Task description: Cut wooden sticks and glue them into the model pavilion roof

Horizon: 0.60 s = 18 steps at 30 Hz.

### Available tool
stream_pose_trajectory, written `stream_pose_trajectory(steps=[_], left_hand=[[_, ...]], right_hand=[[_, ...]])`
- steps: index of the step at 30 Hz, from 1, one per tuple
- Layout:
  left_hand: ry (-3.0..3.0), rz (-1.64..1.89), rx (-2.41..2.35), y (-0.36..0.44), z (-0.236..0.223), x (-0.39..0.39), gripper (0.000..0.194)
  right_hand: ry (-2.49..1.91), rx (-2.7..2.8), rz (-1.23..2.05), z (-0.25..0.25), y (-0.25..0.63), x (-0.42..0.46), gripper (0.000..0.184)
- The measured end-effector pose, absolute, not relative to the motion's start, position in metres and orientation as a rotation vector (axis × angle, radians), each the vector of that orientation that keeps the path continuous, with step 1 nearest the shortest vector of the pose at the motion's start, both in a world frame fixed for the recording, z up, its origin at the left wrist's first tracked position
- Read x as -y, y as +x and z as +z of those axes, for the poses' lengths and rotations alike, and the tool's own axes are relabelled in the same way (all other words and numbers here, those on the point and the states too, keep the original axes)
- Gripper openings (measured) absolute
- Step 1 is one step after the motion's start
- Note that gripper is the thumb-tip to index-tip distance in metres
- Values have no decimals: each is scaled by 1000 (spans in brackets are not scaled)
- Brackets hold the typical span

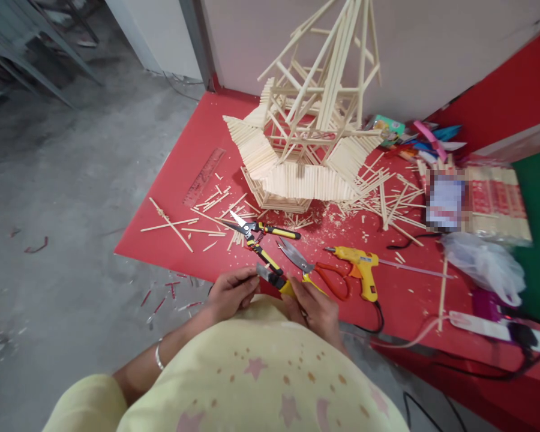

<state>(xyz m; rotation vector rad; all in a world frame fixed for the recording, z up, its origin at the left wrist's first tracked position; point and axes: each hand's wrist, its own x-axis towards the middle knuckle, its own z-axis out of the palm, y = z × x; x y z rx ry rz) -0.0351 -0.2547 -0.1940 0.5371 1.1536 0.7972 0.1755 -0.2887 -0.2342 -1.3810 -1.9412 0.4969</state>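
Observation:
At the front edge of the red table, my right hand [314, 305] is closed around a yellow and black utility knife [288, 287], its blade pointing left. My left hand [233, 293] is pinched beside the blade; whatever its fingers hold is hidden. Just beyond the knife lie open yellow-black pruning snips [265, 230]. Red-handled scissors [330, 277] rest near my right hand, with a yellow glue gun [362, 264] further right. Behind these stands a model of wooden sticks [306, 180], with a planked base and an open pointed frame.
Loose sticks [168, 225] and shavings litter the table [162, 180]. A clear ruler [204, 177] lies left. On the right are a phone [446, 203], packs of sticks [499, 201], a plastic bag [486, 264] and a power strip [481, 327] with cables. A wall [238, 48] stands behind.

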Motion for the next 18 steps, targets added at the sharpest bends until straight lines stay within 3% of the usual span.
stream_pose_trajectory(steps=[18], left_hand=[[471, 783, -1138, -36, -206, 255, 44]], right_hand=[[-1392, 2037, 443, -233, 175, 287, 46]])
